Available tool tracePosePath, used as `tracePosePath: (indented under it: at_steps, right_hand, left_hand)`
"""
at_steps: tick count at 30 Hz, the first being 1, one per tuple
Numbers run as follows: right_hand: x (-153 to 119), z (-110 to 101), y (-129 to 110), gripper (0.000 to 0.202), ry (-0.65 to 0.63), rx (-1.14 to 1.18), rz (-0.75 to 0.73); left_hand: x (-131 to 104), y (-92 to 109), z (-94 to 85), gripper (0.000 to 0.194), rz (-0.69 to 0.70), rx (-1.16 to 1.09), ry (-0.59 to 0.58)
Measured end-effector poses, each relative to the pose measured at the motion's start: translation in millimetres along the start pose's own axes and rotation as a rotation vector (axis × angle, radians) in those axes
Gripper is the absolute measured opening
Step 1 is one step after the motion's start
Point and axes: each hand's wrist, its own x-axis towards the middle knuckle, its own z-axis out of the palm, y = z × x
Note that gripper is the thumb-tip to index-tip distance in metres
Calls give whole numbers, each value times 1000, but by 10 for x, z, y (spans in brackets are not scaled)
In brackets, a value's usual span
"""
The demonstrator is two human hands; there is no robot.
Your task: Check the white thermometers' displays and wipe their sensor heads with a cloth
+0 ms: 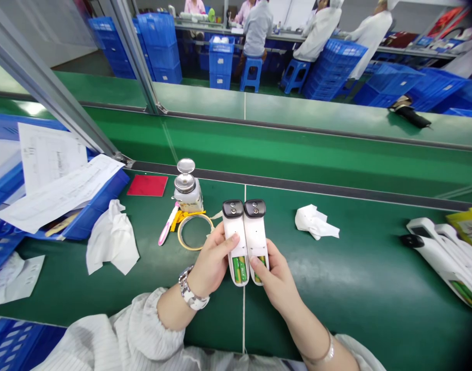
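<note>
Two white handheld devices with dark heads are held upright side by side over the green table. My left hand is closed on the left device, its thumb on the white body. The right device is gripped by my right hand, whose thumb lies over the battery bay. Green batteries show in both open bays. Just left of the devices are a roll of tape, a pink and white stick and a bottle with a raised metal lid.
Crumpled white tissue lies right of the devices, another at left. Blue bins with papers fill the left side. More white devices lie at far right. A red card is near the back edge. People sit beyond.
</note>
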Motion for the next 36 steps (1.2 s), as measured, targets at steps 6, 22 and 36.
tracePosePath:
  at_steps: [6,22,36]
  right_hand:
    - [5,-1,10,27,15,-54,-34]
    - [21,-58,-6,24,-100,-412,-134]
    - [494,-1281,1,33,522,-1037,-410]
  left_hand:
    - [-31,6,10,22,43,9,-45]
    - [-8,-88,-50,34,-87,89,-1]
    - [-32,-13,-29,28,-12,116,43]
